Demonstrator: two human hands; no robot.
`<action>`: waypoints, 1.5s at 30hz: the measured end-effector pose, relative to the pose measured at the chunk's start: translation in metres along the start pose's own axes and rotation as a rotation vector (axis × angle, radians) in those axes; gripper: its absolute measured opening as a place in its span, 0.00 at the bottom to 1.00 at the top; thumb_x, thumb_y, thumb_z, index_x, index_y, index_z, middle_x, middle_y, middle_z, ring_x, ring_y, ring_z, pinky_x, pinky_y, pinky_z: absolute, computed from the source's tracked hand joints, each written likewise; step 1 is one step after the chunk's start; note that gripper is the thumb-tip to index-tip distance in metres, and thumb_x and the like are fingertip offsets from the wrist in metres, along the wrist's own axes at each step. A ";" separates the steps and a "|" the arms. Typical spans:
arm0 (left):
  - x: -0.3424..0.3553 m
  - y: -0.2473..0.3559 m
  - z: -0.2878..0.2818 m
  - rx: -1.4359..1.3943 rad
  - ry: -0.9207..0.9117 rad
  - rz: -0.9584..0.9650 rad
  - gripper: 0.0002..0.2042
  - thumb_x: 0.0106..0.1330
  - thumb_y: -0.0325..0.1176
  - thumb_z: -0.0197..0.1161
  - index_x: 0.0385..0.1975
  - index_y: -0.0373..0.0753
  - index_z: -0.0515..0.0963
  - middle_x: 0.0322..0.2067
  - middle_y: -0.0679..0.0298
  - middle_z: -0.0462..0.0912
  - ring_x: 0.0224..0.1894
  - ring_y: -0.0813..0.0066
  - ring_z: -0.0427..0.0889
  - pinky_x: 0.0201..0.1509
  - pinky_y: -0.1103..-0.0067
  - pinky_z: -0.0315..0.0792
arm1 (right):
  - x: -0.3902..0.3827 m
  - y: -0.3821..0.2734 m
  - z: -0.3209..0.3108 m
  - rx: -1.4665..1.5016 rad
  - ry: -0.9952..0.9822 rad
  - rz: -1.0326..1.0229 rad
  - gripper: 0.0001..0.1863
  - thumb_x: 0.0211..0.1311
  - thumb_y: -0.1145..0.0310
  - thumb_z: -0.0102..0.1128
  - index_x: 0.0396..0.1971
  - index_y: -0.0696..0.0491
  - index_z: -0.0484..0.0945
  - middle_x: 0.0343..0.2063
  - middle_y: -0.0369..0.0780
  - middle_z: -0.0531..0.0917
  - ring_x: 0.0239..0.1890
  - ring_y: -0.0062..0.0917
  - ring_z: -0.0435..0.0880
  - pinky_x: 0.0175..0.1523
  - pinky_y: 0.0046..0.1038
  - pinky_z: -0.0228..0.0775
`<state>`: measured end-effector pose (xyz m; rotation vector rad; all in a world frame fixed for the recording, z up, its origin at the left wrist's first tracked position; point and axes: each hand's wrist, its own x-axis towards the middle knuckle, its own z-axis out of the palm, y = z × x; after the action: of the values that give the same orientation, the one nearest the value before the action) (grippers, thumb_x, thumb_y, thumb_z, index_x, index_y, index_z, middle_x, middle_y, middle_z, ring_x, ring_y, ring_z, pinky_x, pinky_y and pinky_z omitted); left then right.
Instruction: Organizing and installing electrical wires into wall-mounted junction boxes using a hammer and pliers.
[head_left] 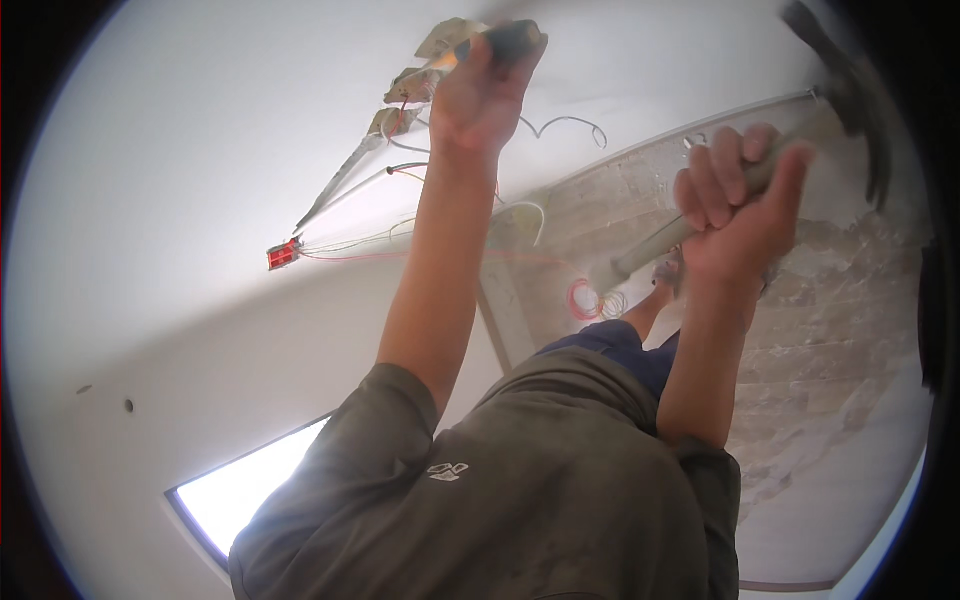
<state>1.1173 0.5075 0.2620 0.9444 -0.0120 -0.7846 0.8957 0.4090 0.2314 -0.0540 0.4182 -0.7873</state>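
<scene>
With our left hand (475, 105), fingers closed, we hold a black-and-yellow-handled tool (513, 40) at the ragged holes (408, 86) in the white wall (250, 120). Our right fingers grip a claw hammer (650, 247), well apart from it. Thin wires (360, 257) reach a red junction box (283, 255).

Looks like dark metal on the hammer head (850, 95); left of it, smooth and matt on the wall (200, 150), rough in the holes (405, 86), like plastic on the red box (283, 255); below the hammer head, like matt cloth on the shirt (560, 480).
</scene>
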 end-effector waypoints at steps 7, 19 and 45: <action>-0.005 0.002 -0.006 0.060 -0.108 0.030 0.11 0.72 0.30 0.48 0.47 0.28 0.69 0.47 0.52 0.76 0.55 0.55 0.72 0.68 0.58 0.63 | -0.003 0.041 -0.001 -0.417 -0.155 0.546 0.27 0.69 0.39 0.39 0.22 0.47 0.64 0.11 0.27 0.59 0.09 0.12 0.52 0.13 0.19 0.45; -0.011 0.008 -0.006 -0.007 -0.066 0.077 0.17 0.74 0.31 0.44 0.54 0.23 0.61 0.54 0.44 0.70 0.61 0.48 0.67 0.72 0.52 0.56 | -0.014 0.057 -0.016 -0.267 -0.091 0.554 0.18 0.69 0.47 0.47 0.26 0.45 0.66 0.12 0.27 0.64 0.09 0.11 0.58 0.13 0.18 0.50; -0.020 0.016 -0.005 -0.008 -0.004 0.063 0.16 0.69 0.34 0.54 0.53 0.32 0.69 0.53 0.58 0.74 0.64 0.57 0.65 0.72 0.47 0.46 | -0.020 0.051 0.007 -0.195 -0.105 0.149 0.18 0.70 0.47 0.45 0.27 0.46 0.65 0.12 0.27 0.60 0.09 0.11 0.54 0.13 0.18 0.47</action>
<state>1.1139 0.5288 0.2773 0.9307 -0.0420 -0.7280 0.9204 0.4582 0.2344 -0.2422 0.3937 -0.5921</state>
